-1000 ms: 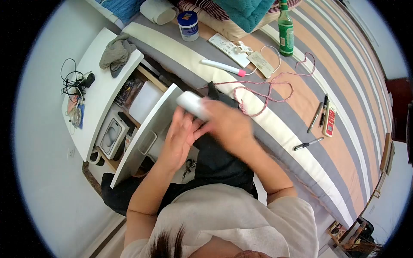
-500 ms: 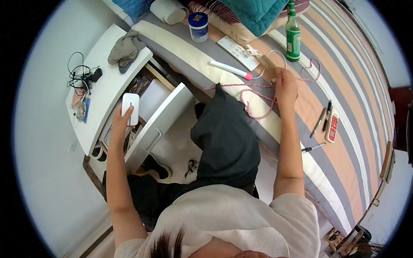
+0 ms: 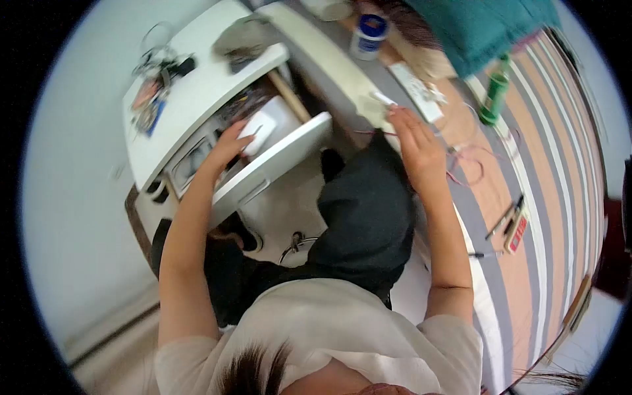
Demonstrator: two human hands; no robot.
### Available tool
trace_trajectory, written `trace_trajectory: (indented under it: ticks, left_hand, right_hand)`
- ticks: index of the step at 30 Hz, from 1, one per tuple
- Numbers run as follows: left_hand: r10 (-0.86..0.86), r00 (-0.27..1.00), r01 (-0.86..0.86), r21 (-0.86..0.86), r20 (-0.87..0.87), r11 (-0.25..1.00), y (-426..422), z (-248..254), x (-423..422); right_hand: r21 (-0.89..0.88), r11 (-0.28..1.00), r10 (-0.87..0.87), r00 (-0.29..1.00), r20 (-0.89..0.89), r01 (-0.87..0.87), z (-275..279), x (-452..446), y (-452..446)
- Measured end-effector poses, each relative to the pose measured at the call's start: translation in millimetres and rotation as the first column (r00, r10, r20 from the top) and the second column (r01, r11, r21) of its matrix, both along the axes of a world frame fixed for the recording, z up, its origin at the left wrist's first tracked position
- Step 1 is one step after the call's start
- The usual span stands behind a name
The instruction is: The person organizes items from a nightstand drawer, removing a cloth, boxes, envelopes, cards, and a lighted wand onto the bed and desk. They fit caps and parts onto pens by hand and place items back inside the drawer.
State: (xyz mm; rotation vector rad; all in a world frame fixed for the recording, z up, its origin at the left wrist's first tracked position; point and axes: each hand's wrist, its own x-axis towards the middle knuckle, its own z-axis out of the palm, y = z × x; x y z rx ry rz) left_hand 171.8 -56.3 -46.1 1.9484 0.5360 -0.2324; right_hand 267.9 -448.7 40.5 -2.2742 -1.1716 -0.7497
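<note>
One white device (image 3: 264,131) in the left grip (image 3: 230,146)

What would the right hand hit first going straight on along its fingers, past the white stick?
Probably the blue-lidded tub: it stands roughly ahead of the right hand, beyond the white stick. Hand height is unclear, so it might brush the bedcover first.
</note>
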Motion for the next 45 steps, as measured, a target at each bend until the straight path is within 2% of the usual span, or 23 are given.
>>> trace_trajectory:
  ticks: [1,3,5,7,9,11,13,16,18,19,20,21,22,24,26,28,32,35,38,40,43,45]
  left_hand:
    - [0.043,0.997,-0.046,-0.049,-0.067,0.998,-7.7,13.7,0.9]
    - [0.229,0.971,-0.236,-0.105,-0.071,0.966,-10.6,18.5,1.8]
    - [0.202,0.979,-0.181,-0.448,0.0,0.876,7.7,5.7,-2.6]
    - [0.343,0.939,-0.271,-0.531,0.04,0.803,13.7,8.8,-6.2]
    - [0.503,0.862,-0.394,-0.531,0.07,0.75,18.9,11.1,-11.2]
    - [0.588,0.804,-0.445,-0.57,0.084,0.691,15.2,14.3,-12.2]
    - [0.501,0.861,-0.391,-0.51,0.093,0.766,9.5,21.5,-11.5]
    - [0.338,0.936,-0.26,-0.463,0.093,0.847,-2.4,22.8,-10.2]
    - [0.174,0.984,-0.157,-0.329,0.025,0.931,-6.8,15.3,-6.4]
    - [0.099,0.995,-0.1,-0.259,-0.016,0.961,-7.3,9.7,-6.2]
    - [-0.112,0.99,0.111,0.012,0.086,0.994,-5.0,-0.1,-8.3]
    - [-0.131,0.991,0.13,-0.025,-0.036,0.991,-15.6,9.8,-7.6]
    - [-0.189,0.982,0.188,0.078,0.01,0.979,-14.2,1.7,-6.9]
    - [-0.292,0.954,0.261,0.284,0.074,0.923,-10.5,-7.0,-6.1]
    - [-0.386,0.917,0.293,0.481,0.104,0.826,-9.1,-6.6,-5.7]
    - [-0.411,0.901,0.289,0.517,0.136,0.806,-5.9,-12.1,-6.4]
    - [-0.383,0.902,0.228,0.536,0.197,0.813,-6.2,-9.9,-10.1]
    - [-0.257,0.948,0.144,0.467,0.188,0.872,-9.6,3.2,-10.4]
    - [-0.203,0.913,0.057,0.382,0.353,0.923,1.2,-12.3,-8.2]
    - [-0.168,0.925,0.039,0.356,0.342,0.934,-6.8,2.3,-8.1]
    - [-0.15,0.918,0.013,0.351,0.367,0.936,-10.3,13.6,-9.4]
    - [-0.167,0.904,0.017,0.357,0.393,0.934,-14.5,17.5,-11.3]
  right_hand:
    - [-0.035,0.994,0.108,0.994,0.008,-0.108,10.7,-0.9,22.2]
    - [-0.064,0.952,0.298,0.955,-0.012,-0.298,18.3,-3.8,64.9]
    - [-0.051,0.89,0.45,0.89,-0.066,-0.454,21.3,-1.6,104.8]
    - [-0.11,0.83,0.535,0.836,-0.12,-0.547,13.5,1.6,137.6]
    - [-0.163,0.784,0.577,0.8,-0.165,-0.599,0.0,4.6,159.2]
    - [-0.23,0.797,0.54,0.83,-0.142,-0.558,-23.3,7.5,165.5]
    - [-0.297,0.818,0.481,0.869,-0.119,-0.493,-26.5,7.1,157.9]
    - [-0.119,0.886,0.422,0.885,-0.194,-0.449,-15.8,8.4,133.7]
    - [0.031,0.928,0.365,0.89,-0.275,-0.371,-11.3,17.0,110.6]
    - [0.09,0.961,0.277,0.936,-0.218,-0.263,-12.3,22.6,98.6]
    - [0.119,0.982,0.174,0.952,-0.251,-0.148,-9.7,28.8,81.6]
    - [0.123,0.992,0.067,0.972,-0.226,-0.04,-12.6,38.5,64.3]
    - [0.124,0.988,-0.065,0.982,-0.179,0.088,-21.6,51.3,43.8]
    - [0.006,0.944,-0.322,0.928,-0.186,0.328,-32.4,67.9,2.8]
    - [-0.033,0.92,-0.386,0.891,-0.238,0.39,-39.2,74.0,-23.8]
    - [-0.024,0.917,-0.387,0.874,-0.296,0.398,-46.7,80.5,-39.3]
    - [-0.14,0.924,-0.38,0.902,-0.207,0.357,-48.1,80.6,-47.5]
    - [-0.211,0.91,-0.394,0.903,-0.173,0.357,-42.9,79.8,-47.7]
    - [-0.241,0.916,-0.366,0.914,-0.177,0.32,-46.0,94.0,-53.6]
    - [-0.27,0.917,-0.349,0.918,-0.187,0.294,-42.7,98.5,-55.7]
    - [-0.214,0.906,-0.413,0.871,-0.265,0.365,-37.7,86.8,-64.4]
    - [-0.12,0.906,-0.422,0.877,-0.23,0.405,-44.2,78.5,-74.9]
